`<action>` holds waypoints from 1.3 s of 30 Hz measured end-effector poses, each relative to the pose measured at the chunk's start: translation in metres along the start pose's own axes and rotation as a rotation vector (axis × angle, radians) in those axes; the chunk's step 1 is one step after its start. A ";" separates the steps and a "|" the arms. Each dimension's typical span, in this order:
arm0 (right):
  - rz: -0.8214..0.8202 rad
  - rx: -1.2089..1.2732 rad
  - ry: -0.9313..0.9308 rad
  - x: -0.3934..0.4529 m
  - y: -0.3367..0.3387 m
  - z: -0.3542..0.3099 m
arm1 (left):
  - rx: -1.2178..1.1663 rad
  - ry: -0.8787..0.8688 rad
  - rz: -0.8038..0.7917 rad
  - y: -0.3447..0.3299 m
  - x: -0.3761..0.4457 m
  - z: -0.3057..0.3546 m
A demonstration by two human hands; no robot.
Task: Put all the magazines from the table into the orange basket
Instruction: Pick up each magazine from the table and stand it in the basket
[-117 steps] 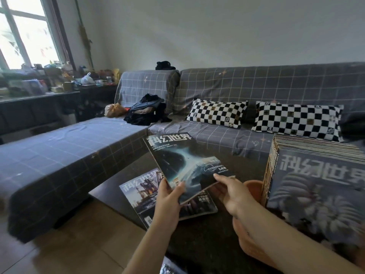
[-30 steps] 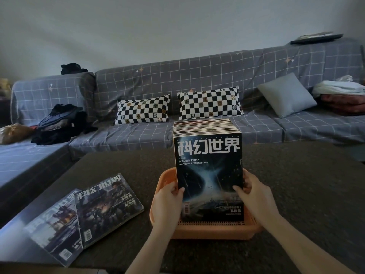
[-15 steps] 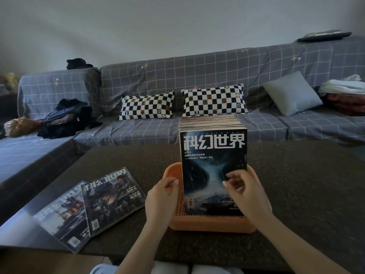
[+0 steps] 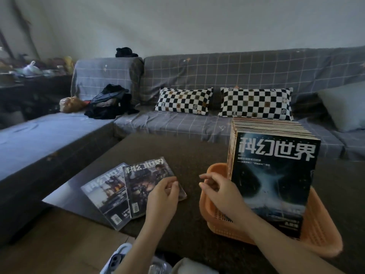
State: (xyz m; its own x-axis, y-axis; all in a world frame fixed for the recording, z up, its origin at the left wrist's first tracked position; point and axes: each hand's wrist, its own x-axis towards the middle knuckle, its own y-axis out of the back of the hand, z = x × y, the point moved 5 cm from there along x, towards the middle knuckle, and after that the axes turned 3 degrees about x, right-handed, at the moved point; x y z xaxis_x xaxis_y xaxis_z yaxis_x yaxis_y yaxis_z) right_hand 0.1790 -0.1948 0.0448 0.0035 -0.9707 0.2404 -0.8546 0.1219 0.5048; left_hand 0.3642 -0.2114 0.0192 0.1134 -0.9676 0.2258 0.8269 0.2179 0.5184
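Observation:
Two magazines lie flat and overlapping on the dark table (image 4: 177, 149), the top magazine (image 4: 144, 182) partly covering the lower magazine (image 4: 104, 194). My left hand (image 4: 164, 196) hovers over the top magazine's right edge with loosely curled fingers; whether it touches the cover is unclear. The orange basket (image 4: 322, 232) stands at the right, packed with several upright magazines; the front one (image 4: 274, 175) has a dark cover with a white vortex. By the basket's left rim, my right hand (image 4: 223, 196) holds nothing, fingers relaxed.
A grey checked sofa (image 4: 177, 123) wraps round the table's far and left sides. It carries two checkered pillows (image 4: 183, 100), a grey cushion (image 4: 343, 107) and a dark clothes pile (image 4: 110, 103). A phone (image 4: 116, 258) sits at the bottom edge.
Both hands let go of the front magazine, which now stands in the basket. My left hand moved left to the top magazine on the table, and the view swung left.

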 end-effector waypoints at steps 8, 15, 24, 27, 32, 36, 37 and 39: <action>-0.311 -0.198 -0.125 0.066 -0.070 -0.001 | 0.103 0.180 0.042 0.028 0.021 -0.069; -0.599 -0.328 -0.440 0.097 -0.116 0.018 | 0.116 0.321 0.065 0.032 0.032 -0.112; -0.553 -0.104 -0.671 0.102 -0.116 0.030 | -0.287 0.563 0.105 0.033 0.046 -0.128; -0.566 -0.077 -0.700 0.094 -0.111 0.024 | -0.355 0.558 0.061 0.031 0.038 -0.128; -0.541 0.072 -0.730 0.076 -0.104 0.015 | -0.415 0.385 0.107 0.046 0.016 -0.122; -0.485 0.109 -0.616 0.064 -0.097 -0.001 | -0.599 0.288 0.141 0.065 0.001 -0.107; -0.463 0.113 -0.579 0.061 -0.093 -0.007 | -0.633 0.265 0.141 0.070 -0.002 -0.101; -0.415 0.147 -0.514 0.055 -0.080 -0.021 | -0.715 0.231 0.127 0.080 -0.006 -0.088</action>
State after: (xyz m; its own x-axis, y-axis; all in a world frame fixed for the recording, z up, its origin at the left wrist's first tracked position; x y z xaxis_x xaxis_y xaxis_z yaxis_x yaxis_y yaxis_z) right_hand 0.2581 -0.2533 0.0349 0.1301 -0.9105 -0.3925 -0.8974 -0.2764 0.3438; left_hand 0.4780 -0.1991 -0.0137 0.2790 -0.9599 0.0294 0.9463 0.2695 -0.1787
